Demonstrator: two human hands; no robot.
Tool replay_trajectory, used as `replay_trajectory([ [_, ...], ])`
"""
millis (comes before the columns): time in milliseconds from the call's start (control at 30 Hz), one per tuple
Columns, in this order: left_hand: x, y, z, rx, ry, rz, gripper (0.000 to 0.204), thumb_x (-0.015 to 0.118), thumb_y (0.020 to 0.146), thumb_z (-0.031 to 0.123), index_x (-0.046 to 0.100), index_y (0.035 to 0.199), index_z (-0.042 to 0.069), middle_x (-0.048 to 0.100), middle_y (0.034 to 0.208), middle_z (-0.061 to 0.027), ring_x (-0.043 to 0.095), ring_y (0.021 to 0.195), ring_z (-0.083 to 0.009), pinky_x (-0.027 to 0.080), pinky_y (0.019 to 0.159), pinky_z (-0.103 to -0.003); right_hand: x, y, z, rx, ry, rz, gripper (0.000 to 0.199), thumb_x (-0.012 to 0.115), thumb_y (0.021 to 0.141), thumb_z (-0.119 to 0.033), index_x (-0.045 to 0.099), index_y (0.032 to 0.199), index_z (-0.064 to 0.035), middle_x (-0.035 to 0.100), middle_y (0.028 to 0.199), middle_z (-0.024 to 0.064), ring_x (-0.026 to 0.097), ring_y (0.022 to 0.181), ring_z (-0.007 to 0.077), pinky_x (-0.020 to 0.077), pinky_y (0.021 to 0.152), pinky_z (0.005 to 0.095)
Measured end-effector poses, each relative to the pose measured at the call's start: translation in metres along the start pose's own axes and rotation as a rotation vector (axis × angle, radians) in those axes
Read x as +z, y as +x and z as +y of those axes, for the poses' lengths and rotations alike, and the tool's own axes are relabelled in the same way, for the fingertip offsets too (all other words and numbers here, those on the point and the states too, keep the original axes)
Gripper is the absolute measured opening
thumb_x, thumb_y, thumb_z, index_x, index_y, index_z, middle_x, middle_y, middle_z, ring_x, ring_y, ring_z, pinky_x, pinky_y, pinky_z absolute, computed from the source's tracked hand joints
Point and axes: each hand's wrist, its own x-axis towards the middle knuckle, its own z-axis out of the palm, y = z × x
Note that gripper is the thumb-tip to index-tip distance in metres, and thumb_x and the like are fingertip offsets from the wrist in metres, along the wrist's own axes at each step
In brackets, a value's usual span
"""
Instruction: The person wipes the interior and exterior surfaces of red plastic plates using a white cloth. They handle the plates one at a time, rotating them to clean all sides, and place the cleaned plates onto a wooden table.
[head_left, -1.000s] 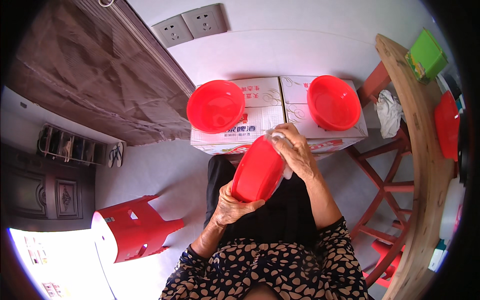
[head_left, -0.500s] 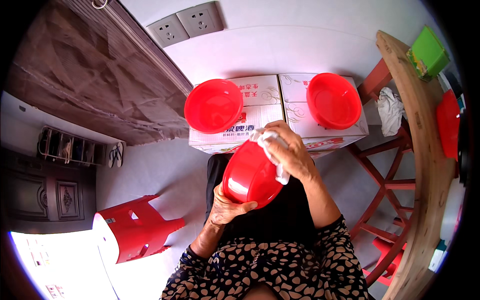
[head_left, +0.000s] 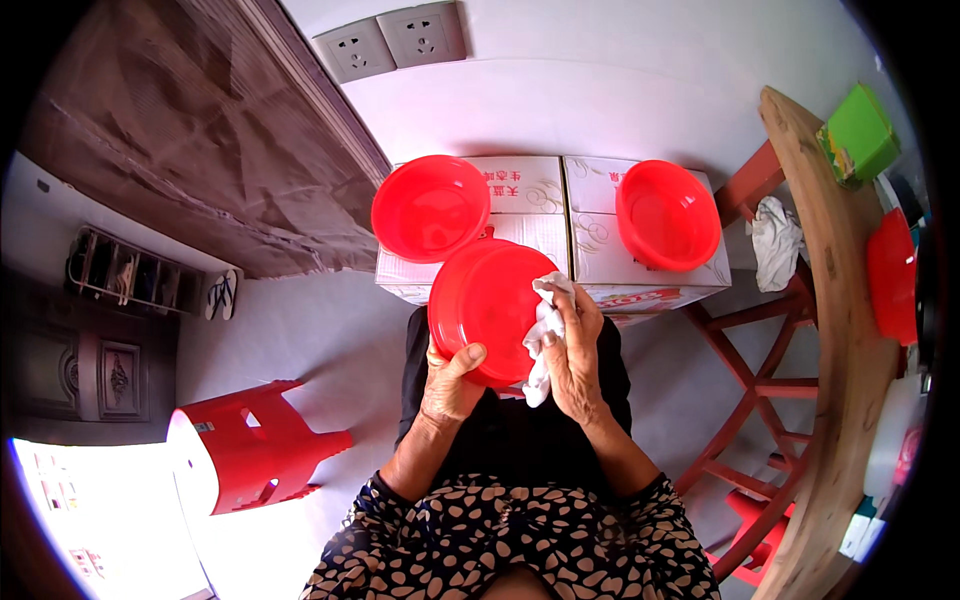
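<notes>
A round red plastic basin (head_left: 490, 300) is held over my lap, its underside turned up toward me. My left hand (head_left: 452, 383) grips its lower left rim, thumb lying on the outside. Bunched in my right hand (head_left: 577, 360) is a white cloth (head_left: 542, 340), pressed against the basin's right side. Behind it, a second red basin (head_left: 432, 212) sits upright on the left white carton (head_left: 530, 235), and a third red basin (head_left: 668, 215) on the right carton (head_left: 600, 250). The held basin's far edge overlaps the left one in view; I cannot tell whether they touch.
On the right, a wooden table (head_left: 845, 330) holds a green box (head_left: 862, 135) and a red container (head_left: 892, 275). A white rag (head_left: 776, 243) hangs beside red wooden legs. At the left, a red stool (head_left: 250, 445) lies on its side near slippers (head_left: 222, 295) and a rack (head_left: 130, 275).
The held basin has turned from tilted on its side to bottom facing me. My right hand and the cloth have moved down along its right side.
</notes>
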Motion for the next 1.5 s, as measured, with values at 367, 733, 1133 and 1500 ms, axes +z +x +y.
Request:
replay_trajectory([
  [367,0.006,0.018,-0.019,-0.063,-0.057,0.01,0.054,0.047,0.094,0.045,0.041,0.133,0.008,0.052,0.129,-0.0092,0.052,0.116,-0.0236,0.043,0.098,-0.041,0.002,0.015,-0.016,-0.049,-0.25,-0.173,0.044,0.044,0.081,0.004,0.048,0.124,-0.0013,0.047,0.109,0.0144,0.052,0.08,0.0206,0.0462,0.065,0.0289],
  [733,0.018,0.001,-0.024,0.02,0.069,0.038,0.028,0.051,0.096,0.031,0.059,0.11,0.007,0.062,0.093,0.0006,0.059,0.081,-0.0079,0.05,0.07,-0.026,0.008,0.04,-0.022,-0.307,-0.49,-0.28,0.028,0.052,0.087,-0.021,0.057,0.109,-0.0037,0.053,0.118,0.0152,0.044,0.115,0.034,0.0305,0.099,0.0443],
  [1133,0.02,0.002,-0.02,-0.064,0.071,0.049,0.035,0.048,0.097,0.033,0.058,0.116,0.004,0.064,0.101,-0.0033,0.061,0.089,-0.0108,0.051,0.079,-0.028,-0.013,0.052,0.013,0.063,-0.137,-0.177,0.032,0.054,0.088,-0.015,0.054,0.118,-0.0036,0.056,0.113,0.0159,0.055,0.102,0.0306,0.0437,0.086,0.0396],
  [1500,-0.007,0.011,-0.011,0.604,1.278,-0.056,0.044,0.058,0.086,0.028,0.041,0.118,0.002,0.061,0.082,-0.0146,0.062,0.078,-0.0328,0.049,0.066,-0.036,0.021,0.002,-0.022,-0.49,-0.598,-0.292,0.022,0.061,0.081,-0.012,0.06,0.103,-0.0069,0.056,0.12,0.0089,0.049,0.117,0.0295,0.0395,0.098,0.0449],
])
